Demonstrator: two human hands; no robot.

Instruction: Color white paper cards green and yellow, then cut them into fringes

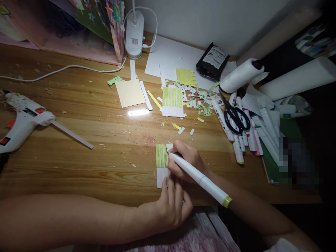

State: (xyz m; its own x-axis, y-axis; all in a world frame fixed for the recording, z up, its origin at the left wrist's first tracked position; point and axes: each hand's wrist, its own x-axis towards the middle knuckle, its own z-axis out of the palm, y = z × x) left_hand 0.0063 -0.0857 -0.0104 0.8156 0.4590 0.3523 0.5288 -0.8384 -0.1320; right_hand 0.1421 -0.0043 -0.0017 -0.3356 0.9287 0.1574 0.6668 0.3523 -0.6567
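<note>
**Held white marker [201, 180] to striped card [161, 157], steadied card with left hand [173, 206]**

Gripped white marker in right hand [189, 159], narrow, with fingers bent round barrel close to the tip. Slanted barrel down and rightward, away from striped card, toward its olive-capped end. Aimed tip at upper part of striped card, beside green stripes. Could not tell exact contact under the fingers. Reached in with right forearm from lower right of striped card.

Brought left forearm across from lower left of striped card. Bent left wrist upward, with fingers extended, close together and pressing on the card's plain lower part. Closed left hand round nothing visible.

Found striped card flat on wooden table [118, 175]. Noted striped square [172, 101] and paper scraps [204, 105] beyond striped card, cream square [130, 93] beyond and left, glue gun [26, 117] well to left. Logged scissors [236, 120] atop loose markers [223, 120], right of and beyond striped card.
</note>
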